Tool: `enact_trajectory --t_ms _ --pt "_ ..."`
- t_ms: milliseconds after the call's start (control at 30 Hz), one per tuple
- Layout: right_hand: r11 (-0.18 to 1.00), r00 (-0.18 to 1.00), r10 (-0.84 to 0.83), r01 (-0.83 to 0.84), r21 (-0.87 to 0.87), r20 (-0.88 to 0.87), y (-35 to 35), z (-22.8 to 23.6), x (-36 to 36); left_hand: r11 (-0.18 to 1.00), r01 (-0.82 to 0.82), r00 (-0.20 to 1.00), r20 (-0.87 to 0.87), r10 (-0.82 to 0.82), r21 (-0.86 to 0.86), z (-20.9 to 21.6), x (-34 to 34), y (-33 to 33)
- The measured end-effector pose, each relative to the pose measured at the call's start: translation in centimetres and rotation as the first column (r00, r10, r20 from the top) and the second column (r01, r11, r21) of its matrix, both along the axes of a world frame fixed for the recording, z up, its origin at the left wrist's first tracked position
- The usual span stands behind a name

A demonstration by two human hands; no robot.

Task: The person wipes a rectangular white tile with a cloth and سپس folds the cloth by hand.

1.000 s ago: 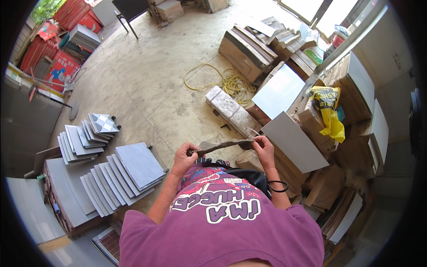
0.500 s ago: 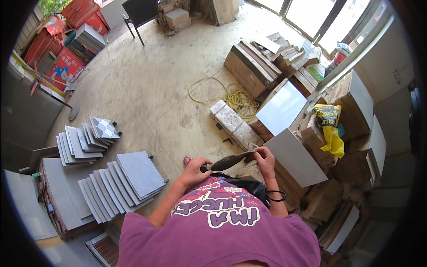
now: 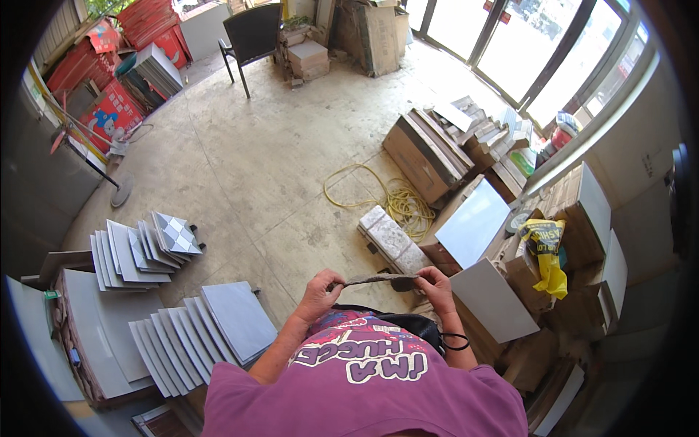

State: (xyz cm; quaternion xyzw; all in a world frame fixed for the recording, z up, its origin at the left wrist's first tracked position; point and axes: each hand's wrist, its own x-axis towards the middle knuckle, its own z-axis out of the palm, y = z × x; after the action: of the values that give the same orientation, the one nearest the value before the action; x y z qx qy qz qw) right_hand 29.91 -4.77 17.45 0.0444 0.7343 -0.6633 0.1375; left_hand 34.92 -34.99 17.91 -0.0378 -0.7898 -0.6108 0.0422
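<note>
I hold a dark, narrow strip [image 3: 378,278] stretched level in front of my chest. My left hand [image 3: 322,290] pinches its left end and my right hand [image 3: 435,285] pinches its right end. A black bag [image 3: 408,324] hangs at my waist just below the hands, over my purple shirt. A black band circles my right wrist.
Fanned stacks of grey tiles [image 3: 211,335] lie at my lower left, with more tiles [image 3: 142,244] beyond. A yellow cable coil [image 3: 397,200] and a stone-patterned box [image 3: 393,240] lie ahead. Cardboard boxes and leaning tiles [image 3: 473,226] crowd the right. A black chair [image 3: 251,36] stands far back.
The view has tilted up, showing more of the room's far side. Both hands keep the strip stretched between them and have barely shifted.
</note>
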Motion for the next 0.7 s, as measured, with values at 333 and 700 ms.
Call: enact_trajectory --t_ms 333,700 --pt "0.985 0.986 0.165 -0.164 -0.047 0.009 -7.7 1.0 -3.7 0.998 -0.052 0.992 0.112 0.05 0.018 -1.7 -1.9 -7.3" --pt "0.967 0.967 0.252 -0.251 -0.032 0.032 -12.3 0.9 -8.4 0.996 -0.028 0.983 0.178 0.042 -0.082 -1.4 -3.2 -9.7"
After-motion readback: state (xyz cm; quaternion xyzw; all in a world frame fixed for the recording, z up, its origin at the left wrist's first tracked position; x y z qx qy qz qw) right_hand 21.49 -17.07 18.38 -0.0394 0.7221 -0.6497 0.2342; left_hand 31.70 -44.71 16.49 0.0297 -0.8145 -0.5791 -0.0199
